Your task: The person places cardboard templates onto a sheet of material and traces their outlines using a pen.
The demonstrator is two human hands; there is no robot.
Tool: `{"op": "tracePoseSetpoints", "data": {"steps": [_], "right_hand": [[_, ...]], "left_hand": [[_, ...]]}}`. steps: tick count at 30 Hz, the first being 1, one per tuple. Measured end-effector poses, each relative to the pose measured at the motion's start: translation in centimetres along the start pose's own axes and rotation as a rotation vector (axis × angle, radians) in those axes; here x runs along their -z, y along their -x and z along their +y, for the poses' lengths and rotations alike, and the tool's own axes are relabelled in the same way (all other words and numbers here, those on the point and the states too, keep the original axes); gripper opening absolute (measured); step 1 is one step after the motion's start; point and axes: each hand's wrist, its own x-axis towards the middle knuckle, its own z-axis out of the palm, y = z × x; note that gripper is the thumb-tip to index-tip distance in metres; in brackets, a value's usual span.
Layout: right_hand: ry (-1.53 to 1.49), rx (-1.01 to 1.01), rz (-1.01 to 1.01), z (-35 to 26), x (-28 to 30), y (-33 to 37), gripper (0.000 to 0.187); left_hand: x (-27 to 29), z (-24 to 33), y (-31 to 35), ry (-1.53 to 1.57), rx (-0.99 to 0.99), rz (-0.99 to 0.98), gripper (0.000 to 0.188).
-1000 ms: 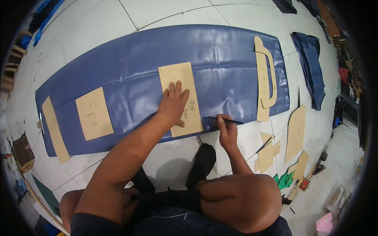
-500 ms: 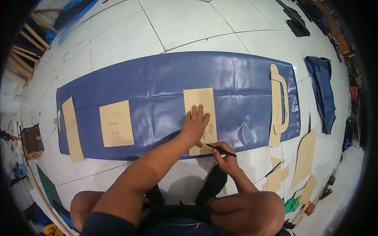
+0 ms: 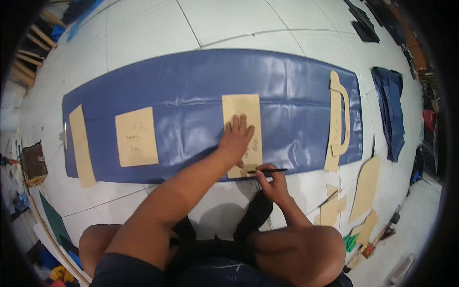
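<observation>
A long sheet of blue vinyl-like material [image 3: 191,86] lies across the tiled floor in front of me. My left hand [image 3: 235,138] presses flat with spread fingers on a tan rectangular card template [image 3: 241,104], which has handwriting on it. At the template's near right corner, my right hand [image 3: 273,182] grips a black pen [image 3: 272,170], its tip low over the template near its bottom edge. To the left on the sheet lie a squarish card template [image 3: 136,138] and a narrow strip template [image 3: 82,146]. A long template with a handle-shaped piece [image 3: 337,119] rests at the right end.
Several more card pieces [image 3: 366,189] lie on the floor at right, with a thin dark tool [image 3: 330,198] across one. Folded dark blue material [image 3: 389,112] is beyond the sheet's right end. A brown box-like object [image 3: 34,164] stands at far left.
The view has shifted, so the sheet appears higher. My left hand stays on the template; the pen in my right hand has swung to lie more level, near the template's bottom edge.
</observation>
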Motion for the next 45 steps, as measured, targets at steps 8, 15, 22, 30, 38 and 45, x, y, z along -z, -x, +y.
{"op": "tracePoseSetpoints", "data": {"steps": [8, 15, 22, 30, 38, 45], "right_hand": [[-0.016, 0.080, -0.216, -1.3, -1.6, -0.2, 0.022], [0.059, 0.166, -0.249, -1.5, -2.4, -0.5, 0.018], [0.046, 0.125, -0.257, -1.5, -2.8, -0.7, 0.021], [0.093, 0.221, -0.227, -1.2, -2.9, -0.6, 0.019], [0.170, 0.191, -0.206, -0.8, -2.4, -0.3, 0.019], [0.217, 0.184, -0.174, 0.3, 0.2, -0.1, 0.019]], "left_hand": [[-0.1, 0.0, -0.1, -0.052, 0.000, 0.008, 0.134], [-0.6, -0.1, -0.1, -0.061, 0.002, 0.044, 0.133], [-0.1, -0.1, 0.0, -0.036, 0.010, 0.017, 0.132], [0.1, 0.1, -0.2, -0.057, 0.016, 0.014, 0.132], [0.1, 0.2, -0.2, -0.076, 0.017, 0.002, 0.131], [0.2, 0.1, 0.0, -0.021, 0.013, 0.025, 0.132]]}}
